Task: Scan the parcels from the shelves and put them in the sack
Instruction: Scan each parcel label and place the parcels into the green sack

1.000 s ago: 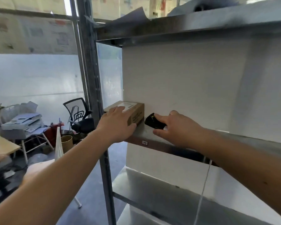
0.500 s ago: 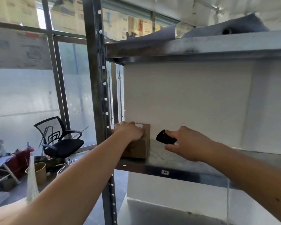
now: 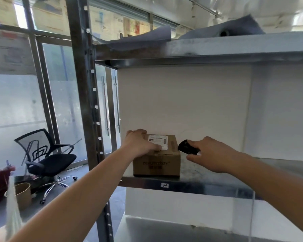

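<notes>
On the middle metal shelf point(image 3: 217, 186), close to its front edge and beside the left upright, stands a small cardboard parcel point(image 3: 157, 162) with a white shipping label point(image 3: 157, 142) on its top face. The left hand point(image 3: 140, 144) lies over the top left part of the parcel, fingers bent over the top and the fingertips touching the label's edge; I judge that it steadies the box so that the label stays turned upward for reading. The right hand point(image 3: 212, 154) grips a small black handheld scanner point(image 3: 188, 147), with its nose just beside the parcel's upper right corner and pointing toward the label, which looks like the scanning step. A thin white cord point(image 3: 252, 215) hangs below the right forearm. The sack is hard to identify; only a pale woven strip point(image 3: 11, 206) shows at the lower left. Compared with the earlier frames, the camera has risen, so the parcel's top is now readable, and the parcel sits squarer to the shelf front, while both hands keep nearly the same places.
</notes>
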Demonstrator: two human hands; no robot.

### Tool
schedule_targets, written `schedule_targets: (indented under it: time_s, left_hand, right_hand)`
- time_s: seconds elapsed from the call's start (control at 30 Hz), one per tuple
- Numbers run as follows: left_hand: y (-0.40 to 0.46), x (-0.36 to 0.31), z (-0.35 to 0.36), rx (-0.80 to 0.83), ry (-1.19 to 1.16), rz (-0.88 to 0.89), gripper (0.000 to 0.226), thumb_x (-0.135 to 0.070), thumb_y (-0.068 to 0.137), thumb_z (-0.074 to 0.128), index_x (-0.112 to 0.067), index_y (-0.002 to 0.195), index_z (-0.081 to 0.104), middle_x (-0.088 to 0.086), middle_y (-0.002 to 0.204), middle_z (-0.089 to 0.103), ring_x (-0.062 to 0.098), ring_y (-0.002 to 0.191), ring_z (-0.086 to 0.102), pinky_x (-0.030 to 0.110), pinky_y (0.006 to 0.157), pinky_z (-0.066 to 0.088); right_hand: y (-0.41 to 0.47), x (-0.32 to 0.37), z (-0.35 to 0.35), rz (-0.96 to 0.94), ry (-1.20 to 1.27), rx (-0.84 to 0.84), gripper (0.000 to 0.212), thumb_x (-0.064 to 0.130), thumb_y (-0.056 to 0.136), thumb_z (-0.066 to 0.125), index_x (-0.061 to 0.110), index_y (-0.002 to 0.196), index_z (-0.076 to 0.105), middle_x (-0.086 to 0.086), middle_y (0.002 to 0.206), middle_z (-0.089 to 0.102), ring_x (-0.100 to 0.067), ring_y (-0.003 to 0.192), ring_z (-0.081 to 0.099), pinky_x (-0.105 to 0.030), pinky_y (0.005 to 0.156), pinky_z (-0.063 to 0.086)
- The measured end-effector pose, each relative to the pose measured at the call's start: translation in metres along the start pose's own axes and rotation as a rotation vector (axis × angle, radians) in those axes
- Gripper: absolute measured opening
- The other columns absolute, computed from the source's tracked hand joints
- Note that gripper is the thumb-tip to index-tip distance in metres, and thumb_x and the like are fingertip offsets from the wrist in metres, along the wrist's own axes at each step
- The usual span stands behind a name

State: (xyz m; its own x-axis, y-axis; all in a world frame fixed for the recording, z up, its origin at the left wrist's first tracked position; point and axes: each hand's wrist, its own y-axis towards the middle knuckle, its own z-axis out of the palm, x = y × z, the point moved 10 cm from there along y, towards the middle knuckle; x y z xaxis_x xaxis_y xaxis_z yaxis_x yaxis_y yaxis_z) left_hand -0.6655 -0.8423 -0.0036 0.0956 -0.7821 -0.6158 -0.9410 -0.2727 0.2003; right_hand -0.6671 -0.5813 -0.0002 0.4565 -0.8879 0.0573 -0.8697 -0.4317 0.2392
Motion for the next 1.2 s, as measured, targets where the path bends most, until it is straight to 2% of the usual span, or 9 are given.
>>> schedule_targets:
  time_s: [0.13,0.23,0.33,0.43,0.53,0.8,0.93,1.1,1.2]
  left_hand:
    - [-0.017,0.01,0.056,0.263,-0.653,-0.216,0.107,-0.033,0.059,0.103,-0.04,0.15,0.047,0.001,0.134,0.061,0.027,0.11,0.069,0.045,0.084,0.064]
    - [-0.027,-0.006,0.079,0.346,-0.856,-0.227,0.124,-0.025,0.06,0.102,-0.055,0.157,0.031,0.008,0.149,0.053,0.033,0.105,0.072,0.044,0.072,0.066]
    - [-0.041,-0.035,0.087,0.346,-0.724,-0.117,0.138,-0.05,0.049,0.103,-0.066,0.155,0.017,-0.005,0.159,0.041,0.028,0.113,0.065,0.037,0.071,0.065]
    - [-0.054,-0.054,0.097,0.261,-0.607,-0.009,0.14,-0.073,0.036,0.098,-0.073,0.149,0.015,-0.011,0.158,0.039,0.028,0.131,0.052,0.052,0.102,0.055]
    - [-0.065,-0.067,0.097,0.119,-0.52,0.093,0.132,-0.082,0.035,0.092,-0.071,0.148,0.024,-0.006,0.153,0.045,0.026,0.133,0.049,0.053,0.109,0.05]
    - [-0.092,-0.097,0.11,0.025,-0.627,0.176,0.124,-0.063,0.041,0.099,-0.063,0.148,0.036,-0.005,0.151,0.043,0.023,0.135,0.047,0.052,0.113,0.047]
    - [-0.103,-0.102,0.113,0.007,-0.684,0.2,0.128,-0.062,0.041,0.098,-0.056,0.153,0.036,-0.016,0.141,0.05,0.016,0.131,0.05,0.043,0.112,0.048]
    - [-0.113,-0.1,0.11,-0.037,-0.656,0.235,0.12,-0.063,0.041,0.098,-0.061,0.146,0.039,-0.012,0.149,0.041,0.016,0.135,0.042,0.05,0.114,0.046]
    - [-0.114,-0.102,0.104,-0.096,-0.594,0.321,0.119,-0.067,0.043,0.095,-0.061,0.146,0.036,-0.016,0.151,0.034,0.01,0.133,0.039,0.042,0.115,0.044]
  right_hand:
    - [-0.014,-0.036,-0.006,0.017,0.031,-0.008,0.068,0.062,0.099,0.052,0.035,0.158,0.036,0.009,0.093,0.053,-0.006,0.074,0.059,-0.023,0.058,0.043]
    - [-0.025,-0.052,-0.009,0.012,0.048,0.002,0.069,0.062,0.099,0.052,0.034,0.16,0.035,0.009,0.096,0.056,-0.006,0.074,0.06,-0.022,0.06,0.046]
    - [-0.033,-0.064,-0.01,-0.003,0.094,0.018,0.068,0.061,0.1,0.051,0.032,0.16,0.036,0.016,0.092,0.054,-0.003,0.075,0.058,-0.018,0.058,0.04]
    - [-0.042,-0.081,-0.012,-0.003,0.217,0.032,0.065,0.062,0.101,0.049,0.033,0.158,0.039,0.013,0.101,0.06,-0.002,0.079,0.057,-0.015,0.057,0.037]
    - [-0.056,-0.097,-0.015,-0.01,0.328,0.035,0.055,0.061,0.101,0.046,0.034,0.149,0.051,0.01,0.095,0.066,-0.007,0.078,0.062,-0.014,0.058,0.044]
    - [-0.083,-0.127,-0.03,-0.017,0.362,-0.012,0.054,0.056,0.102,0.049,0.031,0.151,0.049,0.014,0.088,0.061,-0.004,0.074,0.059,-0.005,0.058,0.041]
    - [-0.096,-0.128,-0.032,-0.017,0.339,-0.047,0.058,0.058,0.102,0.048,0.032,0.154,0.046,0.012,0.083,0.062,-0.006,0.069,0.059,-0.009,0.057,0.044]
    - [-0.111,-0.122,-0.031,0.066,0.383,-0.102,0.062,0.058,0.102,0.049,0.037,0.159,0.037,0.01,0.08,0.06,-0.006,0.062,0.059,-0.011,0.048,0.043]
    - [-0.121,-0.114,-0.035,0.114,0.419,-0.115,0.059,0.056,0.102,0.051,0.04,0.157,0.039,0.011,0.085,0.064,-0.006,0.063,0.062,-0.013,0.049,0.046]
